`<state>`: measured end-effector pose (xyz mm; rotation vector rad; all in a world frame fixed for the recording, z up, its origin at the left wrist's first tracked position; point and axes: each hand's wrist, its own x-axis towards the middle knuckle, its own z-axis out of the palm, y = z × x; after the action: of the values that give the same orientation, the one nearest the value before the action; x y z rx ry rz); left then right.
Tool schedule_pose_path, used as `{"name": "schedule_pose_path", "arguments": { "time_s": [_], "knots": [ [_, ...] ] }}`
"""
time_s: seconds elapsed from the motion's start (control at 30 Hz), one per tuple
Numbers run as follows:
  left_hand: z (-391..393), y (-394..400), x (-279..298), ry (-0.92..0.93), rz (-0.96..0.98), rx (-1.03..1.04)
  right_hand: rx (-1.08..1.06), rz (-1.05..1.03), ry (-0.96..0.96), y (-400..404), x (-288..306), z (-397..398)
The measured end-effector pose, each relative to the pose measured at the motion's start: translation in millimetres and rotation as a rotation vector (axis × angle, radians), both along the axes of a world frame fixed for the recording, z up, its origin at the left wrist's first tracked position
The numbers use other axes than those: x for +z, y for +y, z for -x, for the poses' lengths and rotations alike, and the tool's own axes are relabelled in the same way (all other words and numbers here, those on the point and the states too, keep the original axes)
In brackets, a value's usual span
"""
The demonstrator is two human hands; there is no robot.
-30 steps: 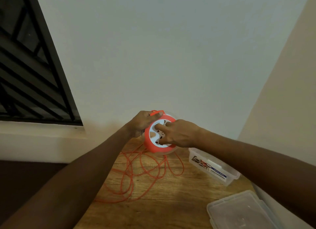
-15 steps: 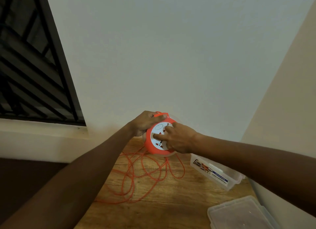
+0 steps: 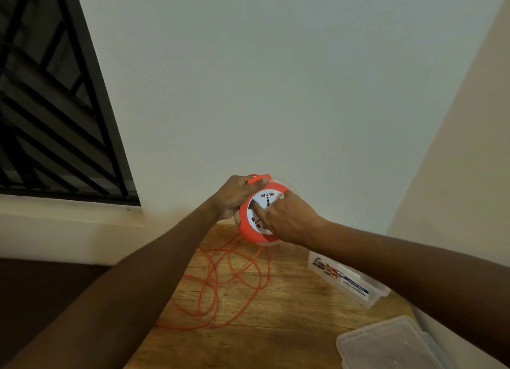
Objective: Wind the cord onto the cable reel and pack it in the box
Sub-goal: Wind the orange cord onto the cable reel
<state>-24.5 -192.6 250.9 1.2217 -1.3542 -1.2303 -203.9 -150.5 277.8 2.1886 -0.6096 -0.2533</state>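
Note:
I hold a round orange cable reel (image 3: 248, 230) with a white socket face above the wooden table (image 3: 289, 313). My left hand (image 3: 234, 197) grips its left rim and the orange handle on top. Fingers of my right hand (image 3: 287, 219) press on the white face. Orange cord (image 3: 220, 288) hangs from the reel's underside and lies in loose loops on the table. A clear plastic box (image 3: 347, 281) with a printed label stands at the right, partly hidden by my right forearm.
The box's clear lid (image 3: 386, 344) lies flat at the table's near right corner. A white wall runs close behind the table and another on the right. A dark barred window (image 3: 49, 115) is at the left.
The white face has turned under my right fingers, which moved from its left side to its upper right. The cord loops on the table have shifted slightly.

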Motion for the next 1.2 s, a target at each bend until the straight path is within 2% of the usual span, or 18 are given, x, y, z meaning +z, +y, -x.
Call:
{"name": "schedule_pose_path", "arguments": {
  "time_s": [0.27, 0.37, 0.47, 0.7, 0.93, 1.2],
  "knots": [
    [-1.3, 4.6, -3.8, 0.047, -0.019, 0.005, 0.046, -0.05, 0.014, -3.0, 10.6, 10.1],
    [3.2, 5.9, -2.1, 0.09, -0.017, 0.001, 0.19, -0.047, 0.026, 0.1, 11.9, 11.1],
    [8.3, 9.7, 5.3, 0.069, -0.026, -0.004, 0.292, -0.045, 0.142, 2.2, 7.5, 10.6],
    [6.2, 11.1, 4.6, 0.039, -0.017, 0.009, 0.145, 0.022, 0.228, 8.1, 21.3, 7.5],
    [2.8, 12.8, 4.0, -0.022, -0.012, -0.01, 0.111, 0.061, 0.28, 6.7, 12.9, 8.8],
    [0.5, 8.8, -0.4, -0.004, 0.007, 0.034, -0.014, 0.056, 0.155, 8.2, 6.1, 0.4]
  ]
}}
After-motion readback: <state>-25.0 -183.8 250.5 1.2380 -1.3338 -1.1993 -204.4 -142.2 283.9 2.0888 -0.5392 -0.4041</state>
